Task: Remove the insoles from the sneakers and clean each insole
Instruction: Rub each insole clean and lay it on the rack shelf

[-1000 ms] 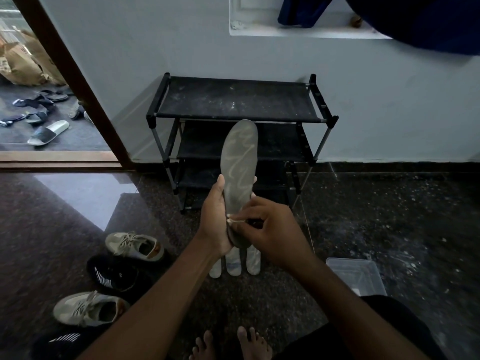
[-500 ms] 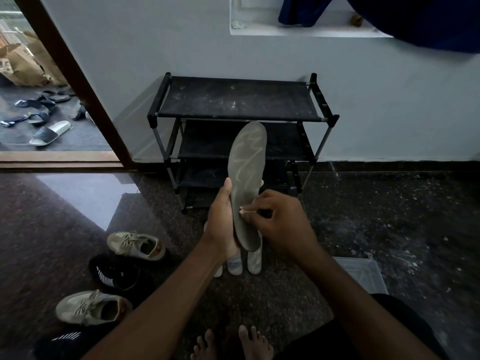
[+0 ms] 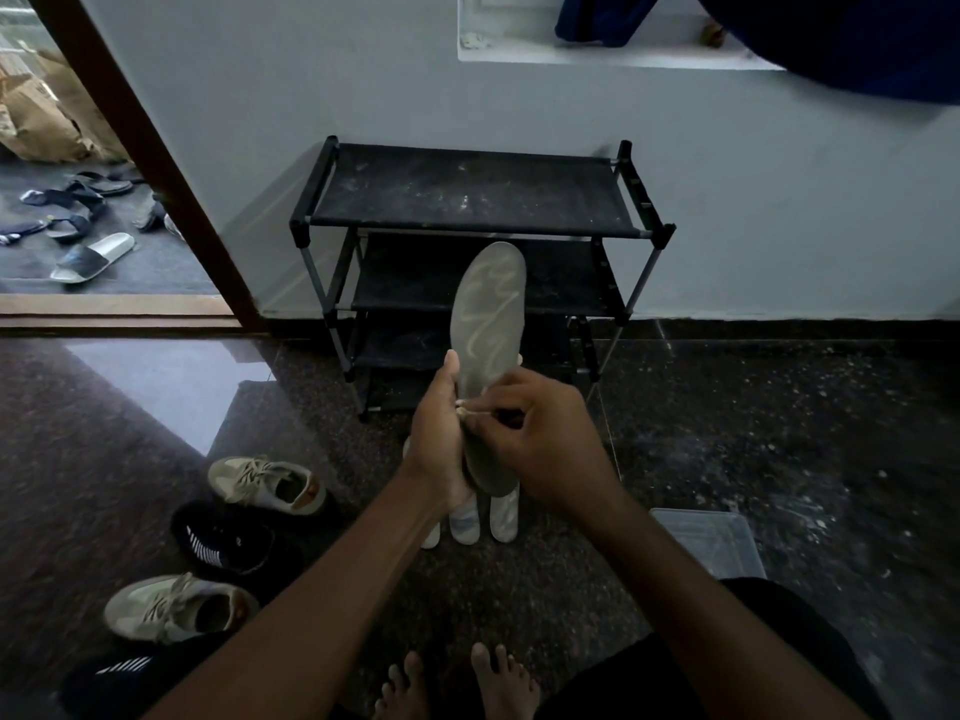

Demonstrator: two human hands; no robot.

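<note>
1. Insole [image 3: 485, 314]: held upright, toe end up, in front of the shoe rack [image 3: 467, 200]. Judged light, thin and flexible; support the heel half so the toe end does not flop.
2. Left hand [image 3: 436, 439]: fingers wrap the lower half, thumb along the edge.
3. Right hand [image 3: 540, 449]: fingers pinch a small pale item [image 3: 470, 410] against the insole's left edge; what it is cannot be told.

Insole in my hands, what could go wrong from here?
The left hand grips the gray insole only by its lower half, so the free toe end may flex away as the right hand works a small pale tool on it. Loosened dirt could fall onto the pale insoles below.
</note>
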